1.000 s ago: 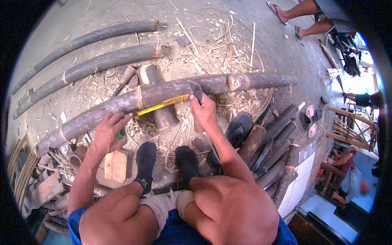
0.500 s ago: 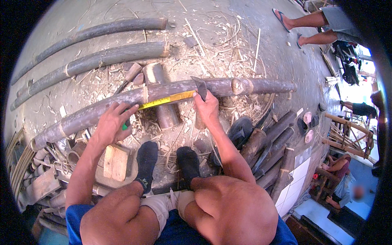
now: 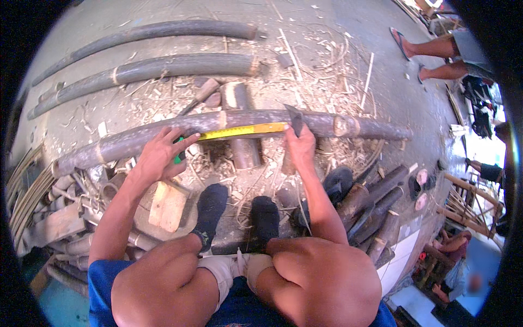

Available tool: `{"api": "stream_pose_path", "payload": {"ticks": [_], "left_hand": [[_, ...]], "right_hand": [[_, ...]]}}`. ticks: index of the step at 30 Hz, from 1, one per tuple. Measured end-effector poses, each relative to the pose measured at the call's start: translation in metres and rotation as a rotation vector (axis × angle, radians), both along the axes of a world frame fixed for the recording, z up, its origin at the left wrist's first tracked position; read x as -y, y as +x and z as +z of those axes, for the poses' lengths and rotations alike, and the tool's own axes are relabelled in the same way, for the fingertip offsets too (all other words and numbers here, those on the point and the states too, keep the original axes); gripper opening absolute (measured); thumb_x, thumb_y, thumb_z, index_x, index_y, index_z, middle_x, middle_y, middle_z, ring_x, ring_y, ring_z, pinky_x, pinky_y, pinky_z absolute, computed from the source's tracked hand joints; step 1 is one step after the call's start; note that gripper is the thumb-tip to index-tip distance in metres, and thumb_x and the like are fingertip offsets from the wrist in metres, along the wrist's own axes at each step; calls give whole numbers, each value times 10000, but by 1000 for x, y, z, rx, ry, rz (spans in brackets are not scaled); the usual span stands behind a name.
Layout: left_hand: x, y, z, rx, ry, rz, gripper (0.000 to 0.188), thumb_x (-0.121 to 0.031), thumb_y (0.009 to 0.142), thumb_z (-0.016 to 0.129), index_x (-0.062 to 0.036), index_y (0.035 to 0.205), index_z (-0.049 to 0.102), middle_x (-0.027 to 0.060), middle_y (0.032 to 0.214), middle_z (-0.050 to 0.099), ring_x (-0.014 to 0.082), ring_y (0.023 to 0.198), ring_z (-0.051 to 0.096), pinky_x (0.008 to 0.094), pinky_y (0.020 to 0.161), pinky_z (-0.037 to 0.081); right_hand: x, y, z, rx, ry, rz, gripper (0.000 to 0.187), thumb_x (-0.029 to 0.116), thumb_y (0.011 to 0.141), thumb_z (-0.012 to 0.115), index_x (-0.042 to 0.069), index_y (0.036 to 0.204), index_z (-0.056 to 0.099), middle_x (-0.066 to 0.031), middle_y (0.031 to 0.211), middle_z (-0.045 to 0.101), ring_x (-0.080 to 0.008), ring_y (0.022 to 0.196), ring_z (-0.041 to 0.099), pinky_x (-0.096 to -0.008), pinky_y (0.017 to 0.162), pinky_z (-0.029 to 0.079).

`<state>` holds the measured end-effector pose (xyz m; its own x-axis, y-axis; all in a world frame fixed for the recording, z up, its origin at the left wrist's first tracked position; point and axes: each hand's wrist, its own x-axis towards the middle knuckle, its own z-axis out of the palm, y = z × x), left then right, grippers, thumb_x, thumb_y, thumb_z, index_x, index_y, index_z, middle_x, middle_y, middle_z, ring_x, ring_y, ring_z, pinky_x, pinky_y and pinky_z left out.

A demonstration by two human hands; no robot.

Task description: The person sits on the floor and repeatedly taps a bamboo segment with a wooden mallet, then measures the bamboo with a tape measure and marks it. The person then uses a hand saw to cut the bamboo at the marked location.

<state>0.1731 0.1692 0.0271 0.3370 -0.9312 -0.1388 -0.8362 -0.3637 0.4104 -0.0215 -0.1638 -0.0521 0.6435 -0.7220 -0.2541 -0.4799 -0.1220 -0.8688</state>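
Observation:
A long dark bamboo pole [image 3: 174, 126] lies across in front of me, resting over a short thick bamboo piece [image 3: 246, 155]. Along its near side runs a yellow tape measure [image 3: 229, 132], pulled out between my hands. My left hand [image 3: 162, 154] is closed around the green case, its index finger stretched along the tape. At the tape's other end, my right hand [image 3: 300, 144] grips a dark knife [image 3: 295, 118], with its pointed blade over the pole. Its thumb is by the tape's tip; the knife's handle is mostly hidden in my fingers.
Two more bamboo poles [image 3: 190, 64] lie farther off at left. Wood shavings and a wooden-handled tool [image 3: 202, 95] are beyond the pole. Near my feet sit a wood block [image 3: 169, 206] and cut bamboo pieces [image 3: 376, 191]. A person's legs [image 3: 436, 49] stand at far right.
The view has shifted, so the scene sits farther right in it. Both hands keep their holds on the tape measure and knife, in nearly the same places along the pole.

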Motion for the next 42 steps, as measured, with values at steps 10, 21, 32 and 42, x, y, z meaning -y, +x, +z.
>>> {"api": "stream_pose_path", "payload": {"ticks": [10, 21, 32, 42], "left_hand": [[-38, 12, 12, -16, 48, 105, 776, -304, 719, 786, -203, 1465, 598, 188, 1416, 553, 451, 1194, 547, 547, 1015, 501], [-7, -11, 17, 183, 239, 228, 678, -309, 794, 735, -203, 1449, 595, 147, 1324, 592, 394, 1168, 605, 557, 887, 565], [-5, -11, 17, 257, 198, 187, 596, -290, 788, 723, -185, 1371, 655, 129, 1243, 613, 380, 1123, 622, 527, 822, 585], [-8, -10, 16, 241, 189, 186, 605, -272, 766, 736, -179, 1359, 658, 129, 1245, 611, 375, 1137, 620, 533, 834, 587]], "right_hand": [[4, -2, -8, 28, 53, 16, 200, 216, 989, 686, 21, 1027, 670, -36, 692, 661, -125, 581, 616, -315, 552, 508], [6, -2, -12, 21, 44, 4, 237, 245, 1004, 666, 17, 1067, 683, -53, 727, 675, -144, 620, 625, -322, 607, 522], [-126, 12, 31, -13, 11, 411, 306, 258, 1035, 545, -33, 991, 627, -258, 669, 649, -455, 623, 670, -513, 574, 518], [-154, 49, 31, -101, -200, 670, 279, 161, 1021, 509, -111, 1032, 570, -266, 656, 620, -425, 593, 668, -526, 575, 503]]}}
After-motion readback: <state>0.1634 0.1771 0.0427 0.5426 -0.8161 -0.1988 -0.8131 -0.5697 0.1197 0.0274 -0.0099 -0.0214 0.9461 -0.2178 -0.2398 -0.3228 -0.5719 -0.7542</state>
